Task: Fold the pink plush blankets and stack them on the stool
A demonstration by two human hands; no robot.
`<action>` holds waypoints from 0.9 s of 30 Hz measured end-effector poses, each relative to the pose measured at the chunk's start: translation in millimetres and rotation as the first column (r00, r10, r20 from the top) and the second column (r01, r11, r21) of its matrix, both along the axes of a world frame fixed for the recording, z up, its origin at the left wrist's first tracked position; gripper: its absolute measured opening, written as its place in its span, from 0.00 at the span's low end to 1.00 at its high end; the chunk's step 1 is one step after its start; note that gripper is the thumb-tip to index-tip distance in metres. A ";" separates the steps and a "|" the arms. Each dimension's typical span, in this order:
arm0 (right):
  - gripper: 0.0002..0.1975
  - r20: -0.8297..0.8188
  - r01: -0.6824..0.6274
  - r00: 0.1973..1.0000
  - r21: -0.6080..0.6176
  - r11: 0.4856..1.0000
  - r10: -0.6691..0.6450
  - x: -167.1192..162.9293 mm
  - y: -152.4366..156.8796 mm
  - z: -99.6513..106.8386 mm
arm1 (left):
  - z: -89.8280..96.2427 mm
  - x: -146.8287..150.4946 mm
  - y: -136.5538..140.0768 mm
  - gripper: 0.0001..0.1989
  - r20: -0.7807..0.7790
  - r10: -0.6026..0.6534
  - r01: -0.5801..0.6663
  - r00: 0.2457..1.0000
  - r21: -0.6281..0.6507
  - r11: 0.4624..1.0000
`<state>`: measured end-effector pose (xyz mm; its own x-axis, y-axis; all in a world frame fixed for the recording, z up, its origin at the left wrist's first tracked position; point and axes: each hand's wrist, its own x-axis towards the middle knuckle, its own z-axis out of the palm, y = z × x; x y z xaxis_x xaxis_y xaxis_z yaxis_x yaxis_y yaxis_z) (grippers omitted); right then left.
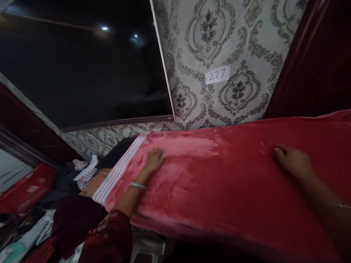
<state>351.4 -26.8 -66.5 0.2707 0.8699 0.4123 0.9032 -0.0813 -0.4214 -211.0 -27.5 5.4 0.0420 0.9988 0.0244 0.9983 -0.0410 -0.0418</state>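
Note:
A red plush blanket (219, 182) lies spread over a long raised surface, with a striped band (123, 164) at its left end. My left hand (155, 159) rests on the blanket's paler, brushed-looking part near that band, fingers apart and palm down. On the darker right part, my right hand (294, 160) lies against the pile with its thumb out; its other fingers are partly hidden and a little blurred. Neither hand shows anything gripped. What supports the blanket is mostly covered.
A large dark television (87, 62) hangs on the patterned wall above. A paper label (217, 74) reads 277. Piled clothes (74, 219) and a red basket (27, 188) stand at lower left. A pale plastic stool (148, 248) is below the blanket's front edge.

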 end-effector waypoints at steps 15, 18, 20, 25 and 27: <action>0.33 0.294 -0.329 0.883 -0.170 0.929 0.366 -86.5 -54.6 -39.5 | -41.8 89.5 -52.8 0.33 0.138 -0.411 0.411 0.901 0.032 0.911; 0.33 0.293 -0.336 0.881 -0.165 0.927 0.371 -85.8 -53.6 -39.1 | -30.8 29.5 -46.5 0.30 0.102 -0.144 0.142 0.984 0.034 0.989; 0.33 0.290 -0.334 0.882 -0.166 0.928 0.370 -86.9 -53.7 -38.7 | -23.0 -16.5 -48.5 0.29 0.087 0.021 -0.026 0.996 0.059 0.998; 0.33 0.280 -0.338 0.886 -0.156 0.928 0.370 -88.8 -53.1 -40.2 | -11.9 -117.4 -66.3 0.33 0.125 0.299 -0.314 0.946 0.119 0.942; 0.34 0.275 -0.344 0.887 -0.146 0.928 0.372 -88.9 -52.6 -41.0 | -10.9 -138.6 -71.5 0.33 0.169 0.389 -0.415 0.906 0.164 0.895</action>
